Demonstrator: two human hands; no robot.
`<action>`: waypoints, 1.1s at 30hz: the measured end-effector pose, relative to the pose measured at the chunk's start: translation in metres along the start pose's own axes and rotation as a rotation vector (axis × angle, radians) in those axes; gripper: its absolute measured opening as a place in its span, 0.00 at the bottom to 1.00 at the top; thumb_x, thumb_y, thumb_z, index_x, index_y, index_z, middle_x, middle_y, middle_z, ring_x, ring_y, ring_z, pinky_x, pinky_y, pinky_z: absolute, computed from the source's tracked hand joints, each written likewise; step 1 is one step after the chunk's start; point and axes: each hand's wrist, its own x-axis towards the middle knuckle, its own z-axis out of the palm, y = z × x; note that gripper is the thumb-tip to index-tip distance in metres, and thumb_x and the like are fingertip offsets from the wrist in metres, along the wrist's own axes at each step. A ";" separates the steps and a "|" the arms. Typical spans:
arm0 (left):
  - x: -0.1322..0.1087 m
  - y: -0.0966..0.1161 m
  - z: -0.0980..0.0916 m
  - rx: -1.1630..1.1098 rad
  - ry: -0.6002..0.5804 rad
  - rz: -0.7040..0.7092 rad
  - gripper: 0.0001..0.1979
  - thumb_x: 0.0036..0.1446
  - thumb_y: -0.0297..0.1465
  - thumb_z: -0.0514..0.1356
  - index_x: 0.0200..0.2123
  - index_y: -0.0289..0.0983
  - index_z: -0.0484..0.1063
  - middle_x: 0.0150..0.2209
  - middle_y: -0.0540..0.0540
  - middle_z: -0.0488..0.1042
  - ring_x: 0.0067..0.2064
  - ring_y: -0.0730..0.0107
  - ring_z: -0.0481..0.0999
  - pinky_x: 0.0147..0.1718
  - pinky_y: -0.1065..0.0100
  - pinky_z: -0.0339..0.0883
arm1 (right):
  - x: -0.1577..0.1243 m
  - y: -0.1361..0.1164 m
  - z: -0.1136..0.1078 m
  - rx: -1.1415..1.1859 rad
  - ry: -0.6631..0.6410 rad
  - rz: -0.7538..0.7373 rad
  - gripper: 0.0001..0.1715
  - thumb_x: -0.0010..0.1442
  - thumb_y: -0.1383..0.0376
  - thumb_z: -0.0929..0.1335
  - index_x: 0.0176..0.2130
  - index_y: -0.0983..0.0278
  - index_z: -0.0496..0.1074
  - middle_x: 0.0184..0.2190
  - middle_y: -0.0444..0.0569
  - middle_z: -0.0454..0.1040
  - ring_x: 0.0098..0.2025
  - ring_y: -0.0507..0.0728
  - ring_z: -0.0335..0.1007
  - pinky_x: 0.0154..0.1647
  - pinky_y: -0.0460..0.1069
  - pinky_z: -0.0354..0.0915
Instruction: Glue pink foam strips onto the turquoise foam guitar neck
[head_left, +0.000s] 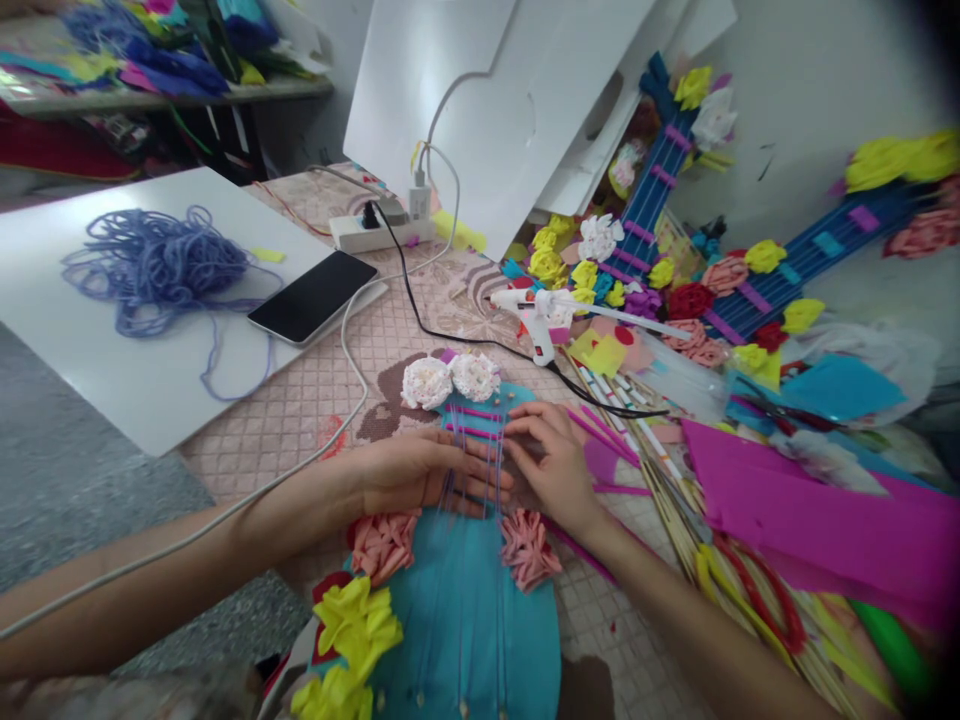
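Note:
A blue guitar-shaped craft piece (457,600) lies before me, with light purple yarn strings (499,460) running along it. My left hand (442,475) reaches in from the left with its fingers stretched out and spread, and the strings pass over them. From the right, my right hand (555,465) has its thumb and fingers curled in at the rightmost string, seemingly pinching it near the neck. White paper flowers (451,380) decorate the far end. Pink flowers (531,550) flank the body, and yellow flowers (358,630) sit at its near left. Magenta strips (474,430) cross the neck.
A white glue gun (534,318) lies beyond my right hand. A phone (313,297) and purple yarn pile (161,265) rest on a white board at left. Two other blue guitars (651,205) lean at the back right. Scissors (757,600), sticks and magenta sheets (810,510) lie right.

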 end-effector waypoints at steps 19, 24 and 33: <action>0.000 0.000 0.000 0.007 -0.024 -0.002 0.12 0.53 0.26 0.63 0.42 0.32 0.72 0.43 0.38 0.78 0.46 0.58 0.78 0.47 0.59 0.66 | 0.004 -0.009 0.007 0.001 0.059 0.001 0.07 0.57 0.72 0.66 0.31 0.60 0.70 0.38 0.49 0.70 0.44 0.60 0.65 0.46 0.57 0.62; 0.000 0.000 0.001 0.012 -0.016 -0.001 0.11 0.53 0.26 0.63 0.41 0.32 0.72 0.42 0.38 0.78 0.45 0.59 0.78 0.46 0.60 0.66 | 0.005 -0.009 0.008 0.010 0.050 0.005 0.08 0.56 0.74 0.66 0.31 0.60 0.69 0.37 0.49 0.70 0.44 0.60 0.65 0.46 0.57 0.62; -0.002 0.001 0.003 -0.002 0.013 0.010 0.11 0.52 0.25 0.62 0.41 0.31 0.73 0.39 0.39 0.79 0.43 0.61 0.78 0.45 0.62 0.67 | 0.005 -0.008 0.009 0.031 0.050 0.030 0.09 0.53 0.75 0.66 0.29 0.61 0.68 0.37 0.49 0.69 0.44 0.59 0.64 0.45 0.56 0.61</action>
